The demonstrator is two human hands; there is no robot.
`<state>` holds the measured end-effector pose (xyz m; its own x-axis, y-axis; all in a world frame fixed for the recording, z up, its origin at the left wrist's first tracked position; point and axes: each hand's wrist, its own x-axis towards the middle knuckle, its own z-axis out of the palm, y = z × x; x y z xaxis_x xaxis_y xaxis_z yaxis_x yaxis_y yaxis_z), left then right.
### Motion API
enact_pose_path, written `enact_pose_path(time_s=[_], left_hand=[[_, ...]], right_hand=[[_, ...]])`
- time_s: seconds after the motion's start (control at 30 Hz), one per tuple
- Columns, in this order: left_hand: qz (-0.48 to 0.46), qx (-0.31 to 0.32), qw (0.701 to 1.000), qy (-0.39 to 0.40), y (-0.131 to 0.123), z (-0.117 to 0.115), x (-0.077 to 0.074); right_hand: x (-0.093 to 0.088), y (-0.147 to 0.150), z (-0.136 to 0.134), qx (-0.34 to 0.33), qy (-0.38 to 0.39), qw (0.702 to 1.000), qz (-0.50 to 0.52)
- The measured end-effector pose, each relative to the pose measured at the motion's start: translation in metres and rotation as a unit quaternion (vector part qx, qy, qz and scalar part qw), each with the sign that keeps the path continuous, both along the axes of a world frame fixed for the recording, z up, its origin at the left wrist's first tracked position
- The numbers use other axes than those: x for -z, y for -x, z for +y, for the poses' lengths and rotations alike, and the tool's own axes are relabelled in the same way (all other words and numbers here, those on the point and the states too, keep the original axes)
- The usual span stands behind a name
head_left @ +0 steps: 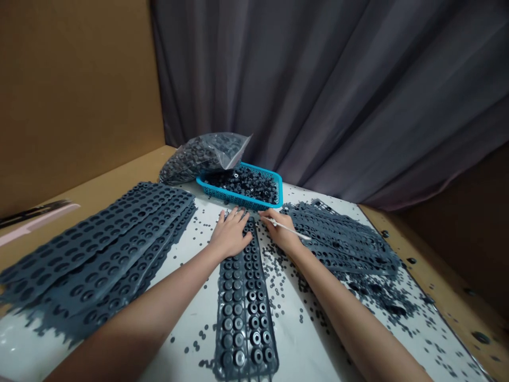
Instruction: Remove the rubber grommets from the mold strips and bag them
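Dark grey rubber fills the space between two forearms, where a long strip (246,307) studded with round pieces lies flat on a white tabletop (178,302), its near end toward the wearer and its far end between the hands. The left hand (231,233) is palm down over the far left part of the strip, fingers extended and spread, closed around nothing; the fingers point away toward a blue basket (280,191) and the thumb reaches across the strip's width. Just to the right of that far end, the right hand (283,229) pinches a thin white tool (292,229) between thumb and fingers, its shaft slanting back over the hand toward the wrist. The strip lies to the left of this grip and outside it; whether the tool's tip touches the rubber cannot be told at this size. Down the strip, the round pieces stand in paired columns on either side of a lengthwise seam, pale rings showing most clearly at the near end. Beyond the hands, the basket holds a heap of small dark parts (254,185), with a clear bag (199,154) of similar pieces leaning over its left end. Pitted sheets lie overlapped at left (119,239) and right (345,239), while tiny discs (278,276) litter the tabletop beside the strip.
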<state>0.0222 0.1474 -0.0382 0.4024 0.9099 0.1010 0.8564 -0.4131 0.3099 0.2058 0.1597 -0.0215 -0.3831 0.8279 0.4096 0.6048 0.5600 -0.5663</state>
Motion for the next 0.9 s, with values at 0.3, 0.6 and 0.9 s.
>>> enact_pose_path(time_s=[0.3,0.6,0.9], left_hand=[[0.004,-0.021,1.000,0.001,0.000,0.001,0.004],[0.010,-0.033,0.999,0.010,-0.002,-0.001,0.001],[0.009,-0.044,0.999,0.004,-0.002,-0.002,-0.002]], right_hand=[[0.005,0.010,0.003,-0.038,0.049,0.997,0.053],[0.004,0.010,0.004,-0.017,0.023,0.999,-0.021],[0.003,0.008,0.008,0.038,0.001,0.999,-0.015]])
